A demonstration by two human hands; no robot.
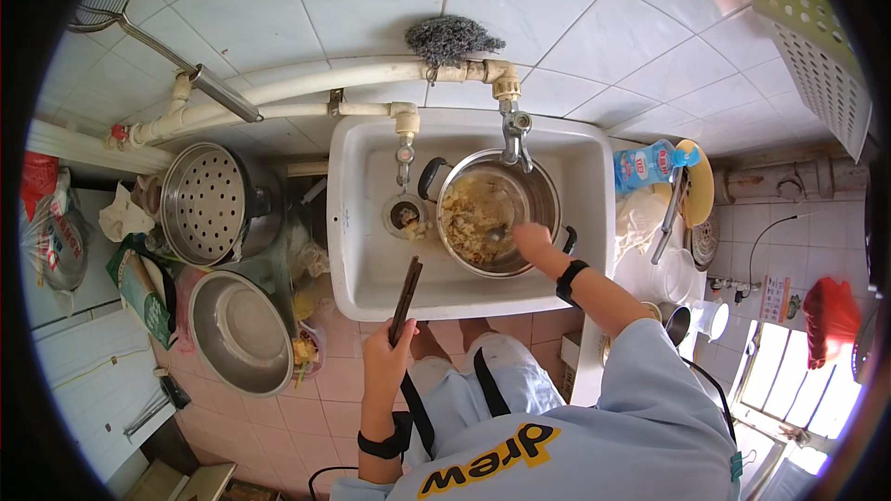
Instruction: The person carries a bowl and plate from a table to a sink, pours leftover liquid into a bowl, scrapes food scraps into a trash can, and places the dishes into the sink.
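A two-handled stainless steel pot (545,188) stands in the white sink (369,292), right of the drain. Wet, pale and brownish food scraps (473,226) in cloudy liquid cover much of its bottom. My right hand (534,242) is over the pot's near right side, fingers closed on what looks like a metal spoon (495,234), its bowl down among the scraps; my fingers hide the handle. In front of the sink, my left hand (390,351) grips dark chopsticks (406,299), tips pointing up and away. More scraps lie at the drain (406,216).
A metal faucet (516,132) overhangs the pot's far rim. Steel wool (454,40) rests on the wall pipe (334,76). Left are a perforated steamer pot (204,205) and a metal basin (243,327). A blue pump bottle (644,165) stands right of the sink.
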